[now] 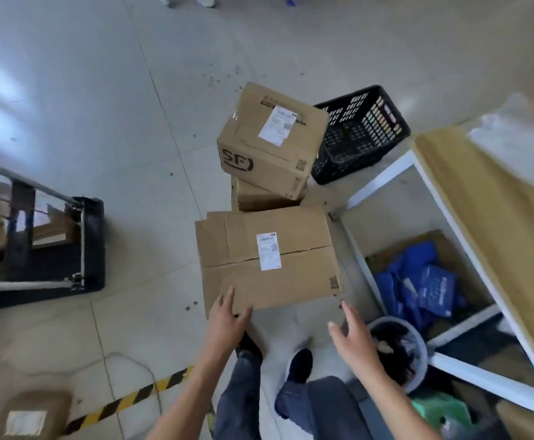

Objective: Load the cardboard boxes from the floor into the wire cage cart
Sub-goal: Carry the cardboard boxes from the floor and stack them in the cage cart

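1. The left hand [226, 315] is laid on the near edge of the big box [268, 258], fingers straight: grip released, nothing clasped.
2. The right hand [349, 328] is held spread just beside the near right corner; contact cannot be told.
3. The big box is seen lying on the floor [100, 122].
4. Behind it, a tilted box [268, 147] is stacked on another, with a black crate [361, 131] alongside.
5. The cart [37, 242] is seen well apart, far left.
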`<action>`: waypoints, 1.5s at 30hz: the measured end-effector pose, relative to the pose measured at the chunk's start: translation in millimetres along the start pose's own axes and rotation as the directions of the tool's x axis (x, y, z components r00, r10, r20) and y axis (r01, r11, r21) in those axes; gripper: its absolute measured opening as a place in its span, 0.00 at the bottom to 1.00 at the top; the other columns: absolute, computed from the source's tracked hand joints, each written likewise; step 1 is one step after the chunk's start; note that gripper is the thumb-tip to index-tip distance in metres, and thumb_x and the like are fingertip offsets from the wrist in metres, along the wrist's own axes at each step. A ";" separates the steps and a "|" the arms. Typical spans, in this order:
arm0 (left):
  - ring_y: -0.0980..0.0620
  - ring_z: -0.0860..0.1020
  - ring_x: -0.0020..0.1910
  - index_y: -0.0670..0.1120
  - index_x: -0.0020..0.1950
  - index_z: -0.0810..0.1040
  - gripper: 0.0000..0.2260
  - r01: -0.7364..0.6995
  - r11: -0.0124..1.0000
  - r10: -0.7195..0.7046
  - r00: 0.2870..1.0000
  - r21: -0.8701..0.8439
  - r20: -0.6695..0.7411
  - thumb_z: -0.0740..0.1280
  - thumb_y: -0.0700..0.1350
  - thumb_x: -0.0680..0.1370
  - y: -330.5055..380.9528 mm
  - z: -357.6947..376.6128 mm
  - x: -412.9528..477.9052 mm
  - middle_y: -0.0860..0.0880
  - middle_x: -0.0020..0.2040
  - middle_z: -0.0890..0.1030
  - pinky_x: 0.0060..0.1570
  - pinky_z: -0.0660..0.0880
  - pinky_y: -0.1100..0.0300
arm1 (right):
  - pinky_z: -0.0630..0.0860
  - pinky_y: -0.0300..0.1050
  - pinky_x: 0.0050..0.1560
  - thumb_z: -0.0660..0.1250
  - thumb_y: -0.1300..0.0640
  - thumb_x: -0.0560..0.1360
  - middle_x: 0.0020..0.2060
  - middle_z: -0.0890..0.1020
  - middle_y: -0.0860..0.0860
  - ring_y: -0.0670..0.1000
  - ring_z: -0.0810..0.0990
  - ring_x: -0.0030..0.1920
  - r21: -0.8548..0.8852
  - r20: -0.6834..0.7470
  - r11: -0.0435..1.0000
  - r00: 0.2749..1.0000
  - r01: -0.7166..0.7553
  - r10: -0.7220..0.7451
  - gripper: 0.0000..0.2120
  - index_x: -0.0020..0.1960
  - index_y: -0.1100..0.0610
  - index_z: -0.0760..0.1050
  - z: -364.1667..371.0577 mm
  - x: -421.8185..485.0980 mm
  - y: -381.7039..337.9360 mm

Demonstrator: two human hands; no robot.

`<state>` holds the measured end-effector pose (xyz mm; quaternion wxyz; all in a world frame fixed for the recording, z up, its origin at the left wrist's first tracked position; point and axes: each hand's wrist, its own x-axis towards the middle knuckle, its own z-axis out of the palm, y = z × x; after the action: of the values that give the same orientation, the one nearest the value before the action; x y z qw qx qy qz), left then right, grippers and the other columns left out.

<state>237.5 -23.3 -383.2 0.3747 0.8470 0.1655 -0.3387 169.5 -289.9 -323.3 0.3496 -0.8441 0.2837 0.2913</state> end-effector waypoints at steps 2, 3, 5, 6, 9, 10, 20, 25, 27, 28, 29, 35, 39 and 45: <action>0.43 0.62 0.75 0.47 0.79 0.60 0.33 0.015 1.000 -0.015 1.000 -0.002 0.011 0.67 0.56 0.77 3.1 -5.2 41.2 0.42 0.76 0.64 0.72 0.63 0.48 | 0.52 0.49 0.77 0.62 0.50 0.81 0.80 0.55 0.51 0.51 0.52 0.79 0.012 0.022 1.000 0.999 -0.027 0.027 0.31 0.80 0.53 0.54 18.4 36.5 -8.5; 0.43 0.63 0.75 0.47 0.79 0.59 0.34 0.030 0.999 -0.030 0.999 -0.018 0.016 0.68 0.56 0.77 3.0 -8.9 57.6 0.42 0.76 0.64 0.71 0.63 0.48 | 0.52 0.49 0.76 0.62 0.50 0.81 0.80 0.55 0.51 0.51 0.52 0.79 0.029 0.037 0.999 0.999 -0.035 0.034 0.31 0.80 0.53 0.54 24.3 52.3 -12.7; 0.41 0.67 0.72 0.46 0.79 0.57 0.36 0.091 0.995 -0.090 0.996 -0.043 0.021 0.69 0.55 0.77 -7.6 -11.6 96.1 0.40 0.73 0.68 0.69 0.66 0.48 | 0.53 0.49 0.76 0.62 0.49 0.81 0.80 0.55 0.50 0.50 0.53 0.79 0.067 0.065 0.996 0.996 -0.065 0.061 0.32 0.80 0.52 0.53 36.3 92.4 -14.6; 0.40 0.69 0.70 0.46 0.79 0.57 0.37 0.134 0.989 -0.133 0.991 -0.058 0.025 0.70 0.55 0.76 -17.2 -10.5 117.9 0.38 0.71 0.70 0.68 0.67 0.47 | 0.54 0.49 0.76 0.62 0.49 0.81 0.80 0.55 0.50 0.51 0.54 0.79 0.086 0.072 0.992 0.994 -0.093 0.087 0.33 0.80 0.52 0.52 41.8 116.6 -11.4; 0.40 0.68 0.71 0.43 0.79 0.56 0.37 0.293 0.927 -0.294 0.955 -0.232 0.033 0.71 0.51 0.77 -53.9 -3.1 171.2 0.38 0.75 0.66 0.70 0.66 0.46 | 0.57 0.53 0.76 0.64 0.50 0.80 0.79 0.56 0.51 0.53 0.57 0.78 0.217 0.046 0.954 0.979 -0.206 0.200 0.35 0.81 0.52 0.50 50.0 185.6 9.1; 0.40 0.66 0.73 0.43 0.79 0.56 0.37 0.359 0.883 -0.367 0.930 -0.301 0.033 0.71 0.50 0.77 -67.1 1.5 185.9 0.40 0.76 0.64 0.70 0.65 0.48 | 0.58 0.56 0.76 0.65 0.50 0.80 0.79 0.58 0.51 0.54 0.59 0.77 0.268 0.035 0.930 0.967 -0.251 0.251 0.35 0.81 0.51 0.50 51.3 207.6 19.6; 0.52 0.79 0.50 0.45 0.68 0.69 0.27 0.447 0.726 -0.485 0.871 -0.522 0.072 0.75 0.51 0.73 -141.1 57.3 261.8 0.45 0.60 0.79 0.41 0.76 0.60 | 0.72 0.58 0.62 0.72 0.38 0.71 0.70 0.72 0.53 0.58 0.72 0.66 0.259 0.102 0.862 0.900 -0.436 0.424 0.39 0.75 0.48 0.61 47.6 372.8 95.1; 0.49 0.79 0.49 0.45 0.66 0.69 0.26 0.458 0.697 -0.527 0.849 -0.551 0.039 0.75 0.51 0.73 -124.1 53.2 225.1 0.45 0.56 0.79 0.37 0.75 0.57 | 0.75 0.47 0.43 0.72 0.44 0.73 0.60 0.80 0.49 0.51 0.79 0.55 0.298 0.142 0.875 0.924 -0.382 0.355 0.26 0.68 0.46 0.71 17.4 352.8 86.1; 0.49 0.79 0.48 0.47 0.63 0.68 0.24 0.464 0.695 -0.545 0.838 -0.549 0.018 0.75 0.51 0.73 -115.7 46.3 186.5 0.48 0.53 0.78 0.36 0.74 0.56 | 0.74 0.46 0.45 0.72 0.46 0.74 0.61 0.78 0.44 0.47 0.77 0.55 0.314 0.151 0.881 0.935 -0.353 0.320 0.27 0.71 0.45 0.69 -3.8 325.7 75.9; 0.50 0.78 0.47 0.49 0.62 0.67 0.24 0.474 0.687 -0.563 0.827 -0.551 0.011 0.75 0.52 0.72 -112.1 41.6 162.8 0.49 0.52 0.77 0.35 0.74 0.57 | 0.73 0.46 0.48 0.72 0.46 0.74 0.61 0.75 0.42 0.47 0.75 0.56 0.304 0.159 0.885 0.935 -0.352 0.317 0.30 0.73 0.45 0.66 -14.6 308.9 70.0; 0.50 0.78 0.47 0.51 0.62 0.67 0.24 0.490 0.678 -0.583 0.812 -0.548 0.003 0.75 0.52 0.72 -108.3 36.0 138.1 0.51 0.51 0.77 0.35 0.73 0.57 | 0.72 0.46 0.51 0.72 0.46 0.74 0.61 0.74 0.42 0.46 0.74 0.57 0.290 0.172 0.891 0.934 -0.350 0.311 0.32 0.75 0.45 0.64 -24.8 291.2 63.0; 0.45 0.81 0.51 0.54 0.59 0.71 0.26 0.492 0.595 -0.691 0.717 -0.636 -0.091 0.78 0.50 0.64 -108.8 -17.8 -14.4 0.45 0.54 0.81 0.56 0.77 0.42 | 0.73 0.56 0.64 0.74 0.49 0.74 0.63 0.79 0.46 0.51 0.78 0.62 0.221 0.321 0.937 0.927 -0.272 0.193 0.34 0.76 0.47 0.64 -71.0 184.1 3.7; 0.43 0.80 0.54 0.54 0.63 0.70 0.39 0.423 0.584 -0.713 0.675 -0.693 -0.189 0.77 0.62 0.55 -130.2 -71.9 -106.2 0.44 0.56 0.81 0.60 0.75 0.40 | 0.76 0.37 0.45 0.74 0.48 0.73 0.54 0.79 0.33 0.37 0.79 0.51 0.187 0.353 0.974 0.934 -0.125 0.052 0.36 0.76 0.41 0.61 -79.3 124.9 -64.9; 0.39 0.78 0.59 0.49 0.72 0.64 0.40 0.308 0.657 -0.727 0.499 -0.688 -0.472 0.72 0.63 0.65 -83.6 -153.0 -270.3 0.41 0.61 0.79 0.61 0.73 0.42 | 0.65 0.53 0.70 0.74 0.41 0.70 0.77 0.63 0.47 0.53 0.63 0.75 0.045 0.376 0.974 0.900 0.220 -0.221 0.47 0.80 0.47 0.52 -66.3 22.9 -188.2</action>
<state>68.1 139.4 -163.4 0.3654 0.6759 0.6396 -0.0219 332.7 -234.4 -220.3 0.4290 -0.7984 0.1138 0.4069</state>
